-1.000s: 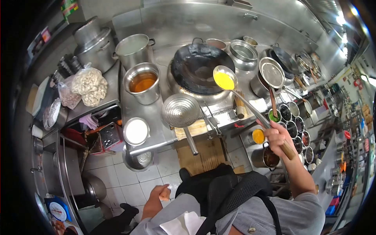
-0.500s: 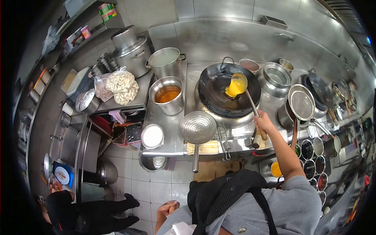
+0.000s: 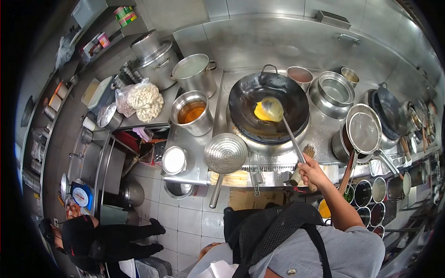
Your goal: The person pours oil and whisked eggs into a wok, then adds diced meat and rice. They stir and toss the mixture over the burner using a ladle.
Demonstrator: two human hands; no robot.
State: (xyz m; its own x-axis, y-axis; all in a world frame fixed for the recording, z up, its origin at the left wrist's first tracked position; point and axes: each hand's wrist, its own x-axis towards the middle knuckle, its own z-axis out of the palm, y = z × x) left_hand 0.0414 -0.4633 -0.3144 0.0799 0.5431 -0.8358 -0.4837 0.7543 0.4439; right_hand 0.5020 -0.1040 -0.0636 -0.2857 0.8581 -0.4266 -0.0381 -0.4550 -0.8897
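Observation:
My right hand [image 3: 311, 172] is closed around the handle of a long ladle [image 3: 293, 136]. The ladle's bowl is inside a black wok [image 3: 242, 97] on the stove, over a yellow, egg-like pool [image 3: 262, 112] at the wok's bottom. Close to my right hand, a bamboo brush [image 3: 296, 175] rests at the stove's front edge. My left hand [image 3: 207, 249] is low beside my body, mostly hidden by my shirt, so its fingers do not show.
A perforated skimmer [image 3: 226, 153] overhangs the counter edge. Left of the wok stand a pot of amber liquid [image 3: 175, 111] and a tall pot [image 3: 206, 81]. A sieve [image 3: 364, 132] and several sauce containers [image 3: 363, 192] are at right. Another person [image 3: 88, 241] is at lower left.
The ladle has tipped over and its yellow contents now lie in the wok. The bowl has shifted slightly left and nearer. My left hand has sunk mostly out of sight.

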